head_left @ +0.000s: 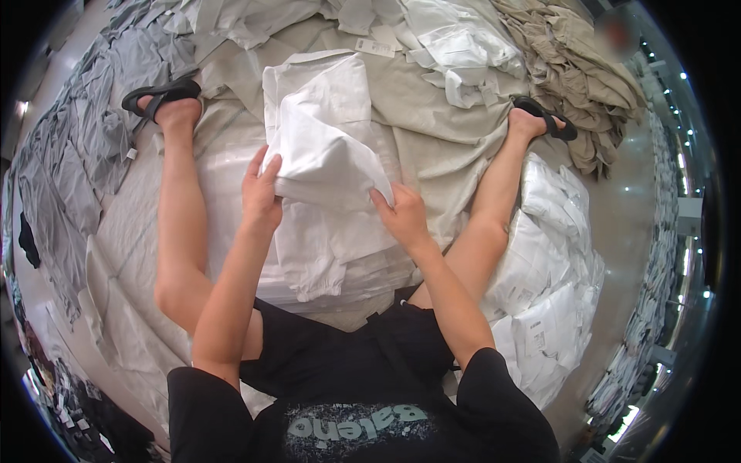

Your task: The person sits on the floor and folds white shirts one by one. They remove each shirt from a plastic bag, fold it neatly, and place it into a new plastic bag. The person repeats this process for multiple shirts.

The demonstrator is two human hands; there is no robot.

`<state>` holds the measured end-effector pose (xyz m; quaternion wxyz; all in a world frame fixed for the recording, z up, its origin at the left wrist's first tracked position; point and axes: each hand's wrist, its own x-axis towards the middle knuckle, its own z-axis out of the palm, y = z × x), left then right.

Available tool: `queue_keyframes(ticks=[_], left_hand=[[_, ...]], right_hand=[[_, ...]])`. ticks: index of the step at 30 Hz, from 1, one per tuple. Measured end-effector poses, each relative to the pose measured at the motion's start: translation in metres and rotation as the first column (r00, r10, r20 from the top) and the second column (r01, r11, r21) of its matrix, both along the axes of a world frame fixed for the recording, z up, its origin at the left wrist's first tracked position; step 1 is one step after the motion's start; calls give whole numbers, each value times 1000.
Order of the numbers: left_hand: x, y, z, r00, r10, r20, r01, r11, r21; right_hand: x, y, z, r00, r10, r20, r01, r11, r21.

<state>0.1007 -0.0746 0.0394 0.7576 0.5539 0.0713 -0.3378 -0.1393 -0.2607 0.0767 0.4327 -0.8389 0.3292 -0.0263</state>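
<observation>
A white garment (328, 166) lies in front of me between my spread legs, with one part of it lifted and folded over. My left hand (262, 189) pinches the lifted cloth at its left edge. At the right corner of the same fold, my right hand (401, 214) grips the cloth between thumb and fingers. The garment's gathered lower end (316, 279) rests toward me. Under it is a stack of clear plastic bags (231, 224), partly covered by the cloth.
Beige cloth (432, 139) spreads beneath everything. White garments in clear bags (540, 285) are piled at my right. Grey clothes (69, 170) heap at the left, white ones (463, 46) at the back, brown ones (571, 65) at the back right. A paper tag (376, 47) lies beyond the garment.
</observation>
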Motion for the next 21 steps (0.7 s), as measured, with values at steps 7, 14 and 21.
queue_keyframes(ticks=[7, 14, 21], left_hand=[[15, -4, 19, 983, -169, 69, 161, 982, 99], [-72, 36, -27, 936, -320, 145, 266, 916, 301], [-41, 8, -2, 890, -400, 218, 331, 897, 294]], right_hand=[[-44, 55, -22, 993, -9, -115, 100, 558, 824], [-82, 68, -46, 919, 302, -252, -4, 648, 762], [-31, 30, -12, 976, 161, -149, -137, 977, 161]])
